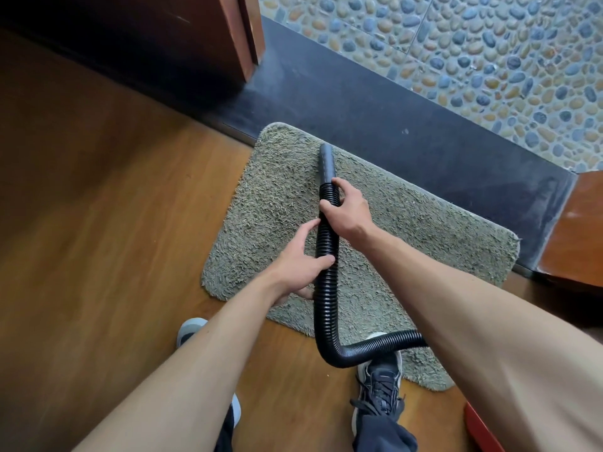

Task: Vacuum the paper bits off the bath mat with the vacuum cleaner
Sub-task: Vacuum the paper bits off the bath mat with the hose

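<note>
Bath mat [408, 230], grey-green and shaggy, lies slantwise across the middle of the frame on the wooden floor [98, 207], its far edge against a dark threshold [391, 125] with pebble tiling [456, 44] beyond at the upper right. The black ribbed vacuum hose [324, 288] comes in from the lower right, bends near a dark laced shoe [380, 393] whose toe is on the mat, and runs up over the mat's centre. The right hand [346, 210] has its fingers wrapped round the hose just behind the smooth nozzle [327, 164], which points at the mat's upper part. The left hand [300, 259] grasps the hose lower down, thumb laid across it.
</note>
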`<state>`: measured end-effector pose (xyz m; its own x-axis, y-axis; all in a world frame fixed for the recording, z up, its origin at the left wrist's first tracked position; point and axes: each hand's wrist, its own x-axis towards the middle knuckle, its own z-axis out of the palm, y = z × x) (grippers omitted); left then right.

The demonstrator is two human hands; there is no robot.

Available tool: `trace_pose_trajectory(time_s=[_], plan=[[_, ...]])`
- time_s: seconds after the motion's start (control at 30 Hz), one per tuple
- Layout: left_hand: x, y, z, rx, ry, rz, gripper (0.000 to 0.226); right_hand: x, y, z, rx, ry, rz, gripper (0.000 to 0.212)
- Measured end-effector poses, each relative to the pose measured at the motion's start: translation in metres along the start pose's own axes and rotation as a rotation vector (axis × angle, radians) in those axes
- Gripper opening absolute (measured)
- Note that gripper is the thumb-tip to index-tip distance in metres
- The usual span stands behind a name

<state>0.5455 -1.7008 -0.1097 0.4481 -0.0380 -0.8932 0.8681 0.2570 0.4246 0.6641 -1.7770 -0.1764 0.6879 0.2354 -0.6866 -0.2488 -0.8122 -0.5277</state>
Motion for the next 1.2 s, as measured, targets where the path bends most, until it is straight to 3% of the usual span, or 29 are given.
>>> trace_pose_trajectory(time_s=[0.37,0.6,0.8,0.97,1.2], plan=[[-0.007,-0.006,0.009,0.022,-0.067,-0.016,0.073,-0.016,0.017,-0.007,0.059,0.023,0.069,0.056],[-0.042,-0.035,0.01,-0.033,-0.093,-0.084,0.072,-0.061,0.024,0.007,0.055,-0.069,0.136,0.057],[-0.078,-0.067,0.018,-0.107,-0.081,-0.139,0.071,-0.097,0.047,0.024,0.072,-0.156,0.21,0.075],[-0.095,-0.085,0.014,-0.183,-0.04,-0.144,0.071,-0.111,0.039,0.035,0.034,-0.22,0.182,0.06],[-0.086,-0.083,0.017,-0.176,-0.019,-0.107,0.07,-0.101,0.035,0.033,0.026,-0.195,0.158,0.058]])
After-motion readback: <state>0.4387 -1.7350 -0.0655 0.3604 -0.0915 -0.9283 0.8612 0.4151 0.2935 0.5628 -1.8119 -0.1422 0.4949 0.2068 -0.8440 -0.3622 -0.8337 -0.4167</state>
